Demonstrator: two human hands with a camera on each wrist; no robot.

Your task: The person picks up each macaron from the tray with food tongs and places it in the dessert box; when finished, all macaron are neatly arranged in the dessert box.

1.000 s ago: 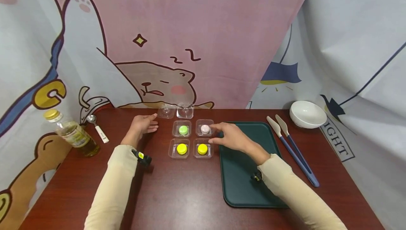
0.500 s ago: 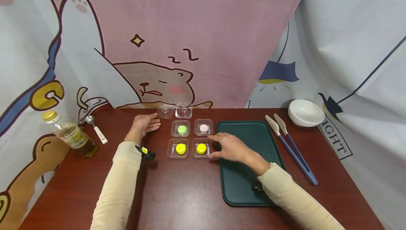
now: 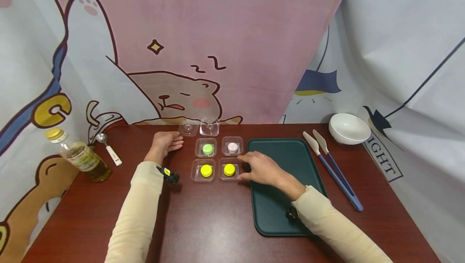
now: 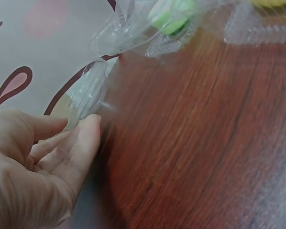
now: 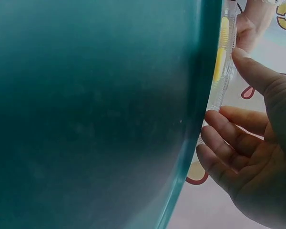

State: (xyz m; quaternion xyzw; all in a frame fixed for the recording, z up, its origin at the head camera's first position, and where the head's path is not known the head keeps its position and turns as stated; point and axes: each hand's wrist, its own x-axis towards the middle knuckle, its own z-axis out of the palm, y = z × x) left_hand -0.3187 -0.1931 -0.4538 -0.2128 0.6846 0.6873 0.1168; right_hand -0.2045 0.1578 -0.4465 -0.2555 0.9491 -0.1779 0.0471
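Observation:
Two yellow macarons (image 3: 206, 170) (image 3: 229, 170), a green macaron (image 3: 208, 149) and a pale pink macaron (image 3: 232, 147) each sit in a clear plastic box base. Behind them, two clear lids (image 3: 209, 128) (image 3: 187, 129) lie at the table's back edge. My left hand (image 3: 165, 144), fingers relaxed, is at the left lid; the left wrist view has the thumb and a fingertip against clear plastic (image 4: 88, 90). Thumb and index finger of my right hand (image 3: 263, 169) are spread at the right edge of the front right base (image 3: 229, 178). Contact there cannot be told.
A dark green tray (image 3: 279, 214) lies under the right forearm. Two blue-handled utensils with cream blades (image 3: 339, 174) and a white bowl (image 3: 349, 129) are farther right. An oil bottle (image 3: 81, 156) and a small measuring spoon (image 3: 109, 150) stand and lie at the left.
My right hand has come down from beside the pink macaron's base to the front right yellow one's. My left hand has barely moved. The camera view has shifted slightly.

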